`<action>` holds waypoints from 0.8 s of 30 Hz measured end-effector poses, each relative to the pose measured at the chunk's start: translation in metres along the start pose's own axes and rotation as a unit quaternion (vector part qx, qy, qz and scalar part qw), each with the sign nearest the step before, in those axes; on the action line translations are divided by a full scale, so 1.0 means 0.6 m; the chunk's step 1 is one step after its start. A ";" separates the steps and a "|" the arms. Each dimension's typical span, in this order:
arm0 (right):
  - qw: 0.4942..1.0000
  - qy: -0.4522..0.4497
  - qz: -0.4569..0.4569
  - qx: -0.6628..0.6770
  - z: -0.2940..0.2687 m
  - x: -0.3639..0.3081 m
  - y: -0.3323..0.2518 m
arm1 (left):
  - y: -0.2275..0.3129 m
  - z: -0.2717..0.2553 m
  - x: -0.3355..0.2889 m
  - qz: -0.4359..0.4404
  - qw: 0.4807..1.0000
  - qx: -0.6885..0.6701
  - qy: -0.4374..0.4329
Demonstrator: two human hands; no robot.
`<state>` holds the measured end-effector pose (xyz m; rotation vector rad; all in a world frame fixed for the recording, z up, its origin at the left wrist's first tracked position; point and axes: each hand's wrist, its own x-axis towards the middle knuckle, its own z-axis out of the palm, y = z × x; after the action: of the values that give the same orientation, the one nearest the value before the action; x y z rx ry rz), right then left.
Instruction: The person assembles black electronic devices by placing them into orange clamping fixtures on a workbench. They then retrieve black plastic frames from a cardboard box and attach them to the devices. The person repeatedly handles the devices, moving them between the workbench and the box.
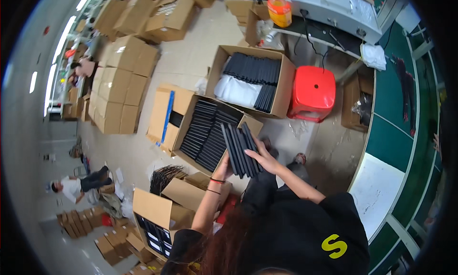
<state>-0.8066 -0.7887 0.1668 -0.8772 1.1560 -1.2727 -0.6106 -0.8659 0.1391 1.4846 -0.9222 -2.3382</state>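
Observation:
Between my two hands I hold a stack of several thin black flat panels (238, 151), standing on edge side by side. My left hand (223, 167) presses the stack from its left side, fingers partly hidden behind it. On the other side my right hand (263, 156) grips it, the thumb lying across the panels. Just beyond the stack is an open cardboard box (189, 156) with rows of similar black panels (206, 132). Behind that stands another open carton (285, 86) with black panels (252, 67) and a white plastic bag (234, 91).
A red plastic stool (312, 91) stands right of the cartons. Along the right runs a green-topped workbench (389, 132) with a white sheet (377, 191). Stacked cartons (119, 84) and a person (71, 186) are at left. An open box (152, 203) sits near my left arm.

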 end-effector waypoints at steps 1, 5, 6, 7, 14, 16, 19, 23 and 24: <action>1.000 0.008 0.009 -0.006 -0.012 0.045 0.011 | 0.031 -0.009 0.033 -0.005 1.000 0.012 0.005; 0.996 0.083 -0.027 -0.016 -0.064 0.242 0.109 | 0.116 -0.077 0.258 0.013 0.997 0.055 -0.053; 0.993 0.112 0.001 -0.025 -0.082 0.285 0.137 | 0.142 -0.086 0.338 -0.008 0.994 0.075 -0.081; 0.989 0.146 -0.016 0.009 -0.097 0.329 0.170 | 0.168 -0.111 0.402 -0.034 0.989 0.098 -0.107; 0.957 0.263 0.076 0.094 -0.164 0.537 0.364 | 0.238 -0.174 0.765 -0.081 0.958 0.191 -0.198; 0.949 0.287 0.086 0.094 -0.169 0.564 0.407 | 0.225 -0.191 0.830 -0.088 0.954 0.187 -0.215; 0.938 0.302 0.121 0.124 -0.159 0.576 0.445 | 0.194 -0.243 0.883 -0.122 0.944 0.184 -0.244; 0.930 0.321 0.152 0.091 -0.148 0.583 0.460 | 0.162 -0.301 0.922 -0.141 0.925 0.188 -0.297; 0.931 0.323 0.153 0.073 -0.143 0.586 0.453 | 0.158 -0.321 0.920 -0.133 0.919 0.196 -0.314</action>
<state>-0.8475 -1.0893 -0.1689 -0.1355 1.6085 -1.4003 -0.7118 -1.2873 -0.2647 1.0056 -1.4949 -3.0558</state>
